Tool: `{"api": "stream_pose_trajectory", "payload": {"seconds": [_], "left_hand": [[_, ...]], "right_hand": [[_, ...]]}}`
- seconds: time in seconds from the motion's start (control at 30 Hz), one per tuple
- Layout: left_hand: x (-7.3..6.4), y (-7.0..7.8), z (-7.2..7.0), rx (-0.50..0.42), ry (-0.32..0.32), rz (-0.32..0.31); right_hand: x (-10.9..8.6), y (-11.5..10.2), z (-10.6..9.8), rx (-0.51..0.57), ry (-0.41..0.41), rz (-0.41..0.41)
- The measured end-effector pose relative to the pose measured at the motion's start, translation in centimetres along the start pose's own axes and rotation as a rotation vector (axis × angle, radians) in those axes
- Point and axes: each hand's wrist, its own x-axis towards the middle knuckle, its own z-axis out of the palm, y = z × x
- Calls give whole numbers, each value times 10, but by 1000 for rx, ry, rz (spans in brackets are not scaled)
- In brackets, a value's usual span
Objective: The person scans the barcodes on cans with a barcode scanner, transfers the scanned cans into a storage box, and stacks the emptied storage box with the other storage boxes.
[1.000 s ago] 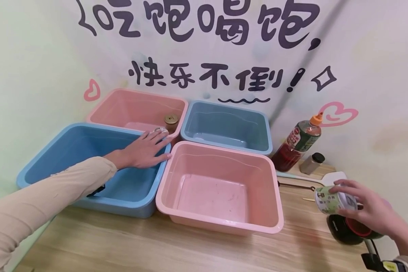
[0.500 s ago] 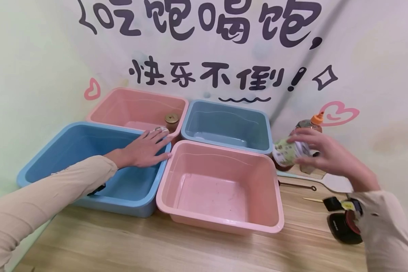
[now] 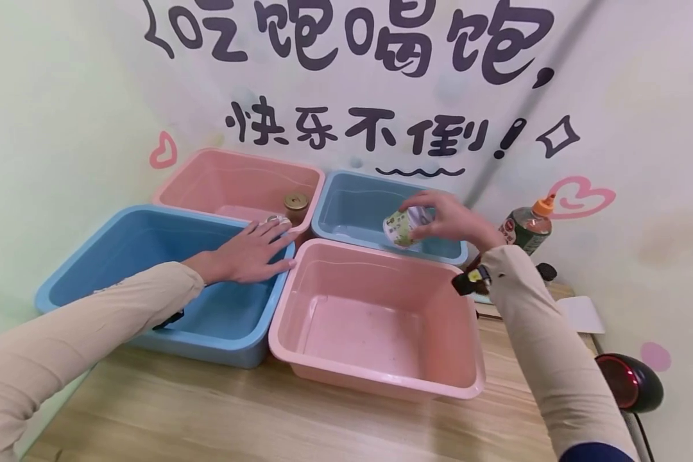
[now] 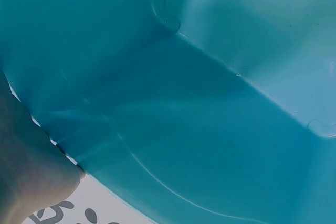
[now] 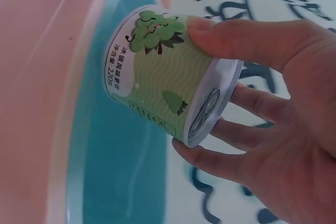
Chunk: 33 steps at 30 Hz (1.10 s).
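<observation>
My right hand [image 3: 447, 221] grips a small pull-tab tin can [image 3: 400, 226] above the near part of the back blue basin [image 3: 352, 186]. In the right wrist view, the can [image 5: 157, 72] lies tilted between thumb and fingers, its green and white label and ring-pull end showing. My left hand [image 3: 245, 255] rests with fairly straight fingers on the corner rim of the large blue basin [image 3: 144, 240]. Just past its fingertips, in the back pink basin [image 3: 231, 176], a white-topped thing [image 3: 277, 219] shows, partly hidden; a gold-lidded can [image 3: 296, 203] stands beside it.
A front pink basin [image 3: 375, 333] stands between my forearms. Right of the basins are a red sauce bottle [image 3: 528, 226], a black-capped jar [image 3: 547, 272] and a white spatula [image 3: 580, 313]. A black device with a red glow [image 3: 629, 383] sits at far right.
My right hand has carried the can left from the table's right side, past the sauce bottle, to above the back blue basin. The left hand has stayed in place.
</observation>
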Motion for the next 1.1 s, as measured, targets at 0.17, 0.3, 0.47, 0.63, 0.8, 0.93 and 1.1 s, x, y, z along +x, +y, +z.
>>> {"api": "stream_pose_trajectory", "payload": {"seconds": [0.17, 0.3, 0.47, 0.63, 0.8, 0.93, 1.1], "left_hand": [[0, 1, -3, 4, 0, 0], [0, 0, -4, 11, -6, -7], [0, 0, -3, 9, -14, -6], [-1, 1, -2, 7, -9, -1], [0, 1, 0, 1, -3, 3], [0, 2, 1, -2, -5, -1], [0, 1, 0, 2, -5, -14]], "right_hand": [[33, 5, 11, 17, -37, 50], [55, 8, 21, 50, -71, 76], [71, 16, 40, 38, -121, 129], [76, 28, 60, 37, -181, 193], [77, 40, 71, 22, -230, 226], [77, 47, 75, 12, -257, 225], [76, 52, 81, 20, -282, 219]]}}
